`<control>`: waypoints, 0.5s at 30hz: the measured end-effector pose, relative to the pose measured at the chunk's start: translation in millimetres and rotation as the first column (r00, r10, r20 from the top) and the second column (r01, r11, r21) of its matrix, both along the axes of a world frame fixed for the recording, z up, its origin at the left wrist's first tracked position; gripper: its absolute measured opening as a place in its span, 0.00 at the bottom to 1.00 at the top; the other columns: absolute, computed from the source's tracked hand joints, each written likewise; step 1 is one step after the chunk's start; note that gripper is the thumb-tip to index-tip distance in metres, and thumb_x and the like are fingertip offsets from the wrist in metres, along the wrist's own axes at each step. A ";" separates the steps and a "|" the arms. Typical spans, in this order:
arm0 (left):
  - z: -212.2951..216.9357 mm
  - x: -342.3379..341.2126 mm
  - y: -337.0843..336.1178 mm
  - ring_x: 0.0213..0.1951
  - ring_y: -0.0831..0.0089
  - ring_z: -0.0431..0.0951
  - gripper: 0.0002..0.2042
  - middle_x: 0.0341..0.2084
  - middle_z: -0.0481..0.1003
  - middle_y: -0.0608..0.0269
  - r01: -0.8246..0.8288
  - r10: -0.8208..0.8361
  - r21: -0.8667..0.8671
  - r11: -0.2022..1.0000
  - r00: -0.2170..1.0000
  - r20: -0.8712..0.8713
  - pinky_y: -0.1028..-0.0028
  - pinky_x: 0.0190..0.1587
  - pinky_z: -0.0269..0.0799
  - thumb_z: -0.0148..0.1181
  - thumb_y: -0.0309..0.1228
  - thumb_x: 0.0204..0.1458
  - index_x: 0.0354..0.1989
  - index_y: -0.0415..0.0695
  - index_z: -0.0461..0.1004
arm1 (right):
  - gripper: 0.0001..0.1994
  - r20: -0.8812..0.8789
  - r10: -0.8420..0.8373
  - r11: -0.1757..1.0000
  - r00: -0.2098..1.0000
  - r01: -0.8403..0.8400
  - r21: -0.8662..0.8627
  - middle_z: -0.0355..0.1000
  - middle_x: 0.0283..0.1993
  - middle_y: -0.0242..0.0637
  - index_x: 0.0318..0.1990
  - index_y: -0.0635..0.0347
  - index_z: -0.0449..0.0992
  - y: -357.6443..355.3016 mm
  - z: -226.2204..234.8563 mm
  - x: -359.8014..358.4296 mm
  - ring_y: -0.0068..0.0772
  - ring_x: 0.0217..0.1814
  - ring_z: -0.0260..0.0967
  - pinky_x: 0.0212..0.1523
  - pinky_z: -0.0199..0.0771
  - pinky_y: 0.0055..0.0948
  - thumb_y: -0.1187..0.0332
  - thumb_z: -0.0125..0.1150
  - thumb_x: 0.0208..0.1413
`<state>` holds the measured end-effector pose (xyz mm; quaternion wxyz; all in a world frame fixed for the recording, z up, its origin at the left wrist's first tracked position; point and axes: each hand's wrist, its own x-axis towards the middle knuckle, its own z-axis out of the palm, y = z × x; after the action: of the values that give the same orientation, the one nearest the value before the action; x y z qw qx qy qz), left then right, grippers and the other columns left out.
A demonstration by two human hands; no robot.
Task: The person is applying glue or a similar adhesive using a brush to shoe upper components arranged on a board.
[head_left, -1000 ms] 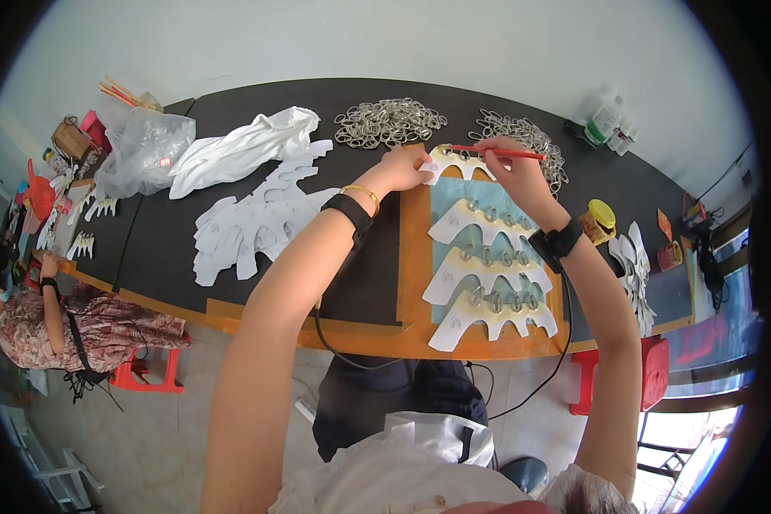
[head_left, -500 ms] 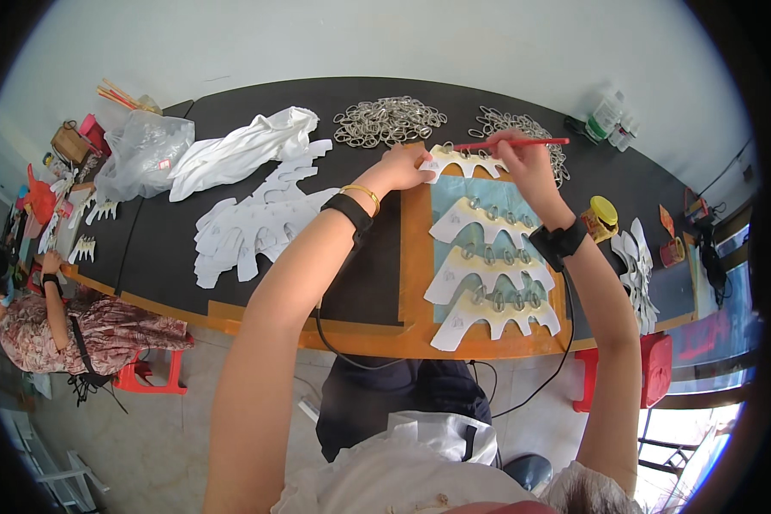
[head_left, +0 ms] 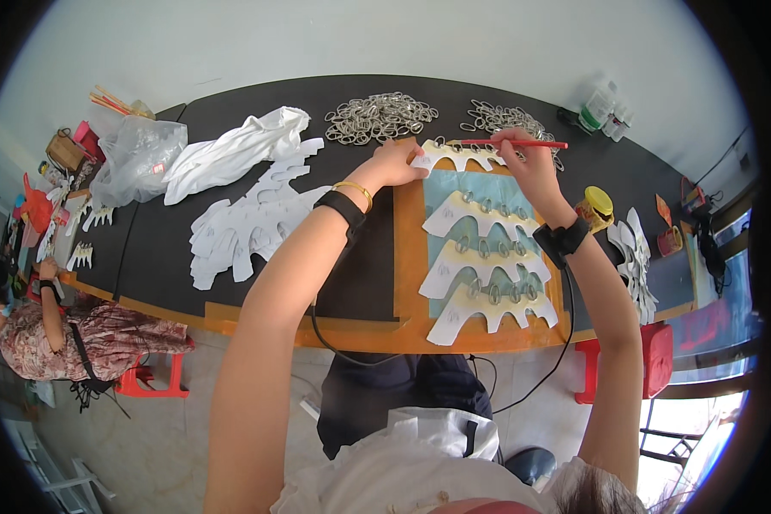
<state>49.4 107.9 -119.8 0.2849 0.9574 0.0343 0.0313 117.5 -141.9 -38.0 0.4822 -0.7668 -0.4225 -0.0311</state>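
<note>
My left hand grips the left end of the farthest white scalloped cut-out piece, its fingers closed at that edge. In my right hand is a thin red-handled brush, held nearly level in a pinch. Its tip points left, over the upper edge of that same piece, where metal oval rings stand. Three similar white pieces lie in rows nearer me: one below it, a middle one and the nearest. Each has yellowish patches and several metal rings along its upper edge. They rest on a blue sheet.
Two heaps of metal rings, one larger and one smaller, lie at the back. Left are stacked white cut-outs, white cloth and a plastic bag. Right stands a yellow-lidded jar. Another person sits far left.
The view has shifted slightly. The brush has tilted a little, its handle end now lower relative to the tip. My left hand keeps its hold on the farthest piece.
</note>
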 end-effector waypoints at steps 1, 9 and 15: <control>0.4 0.5 -0.9 0.43 0.55 0.74 0.27 0.35 0.75 0.50 -0.003 0.003 -0.007 1.000 1.000 0.006 0.63 0.46 0.69 0.66 0.47 0.43 0.49 0.44 0.69 | 0.08 0.001 -0.003 1.000 1.000 0.003 0.001 0.74 0.35 0.37 0.39 0.66 0.74 -0.1 -1.9 1.0 0.28 0.39 0.73 0.42 0.70 0.26 0.72 0.51 0.56; 2.5 -0.2 -0.5 0.43 0.55 0.74 0.30 0.37 0.74 0.49 -0.007 0.007 -0.019 1.000 1.000 0.012 0.65 0.48 0.69 0.68 0.46 0.39 0.49 0.43 0.70 | 0.08 -0.035 -0.038 0.998 0.999 0.036 -0.051 0.73 0.34 0.36 0.39 0.67 0.73 -1.5 4.4 -1.1 0.27 0.39 0.73 0.44 0.70 0.25 0.71 0.51 0.57; 5.6 -3.3 0.9 0.46 0.57 0.72 0.29 0.40 0.73 0.50 -0.037 0.036 -0.013 0.999 0.998 -0.056 0.66 0.51 0.68 0.67 0.42 0.38 0.50 0.45 0.69 | 0.09 -0.197 0.003 1.000 0.980 -0.005 -0.011 0.73 0.33 0.37 0.38 0.68 0.73 -0.8 -2.7 0.5 0.24 0.38 0.72 0.42 0.71 0.24 0.71 0.49 0.58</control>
<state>46.1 108.8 -114.2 0.2900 0.9551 0.0599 0.0094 118.1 -142.7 -40.7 0.5174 -0.7678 -0.3747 0.0482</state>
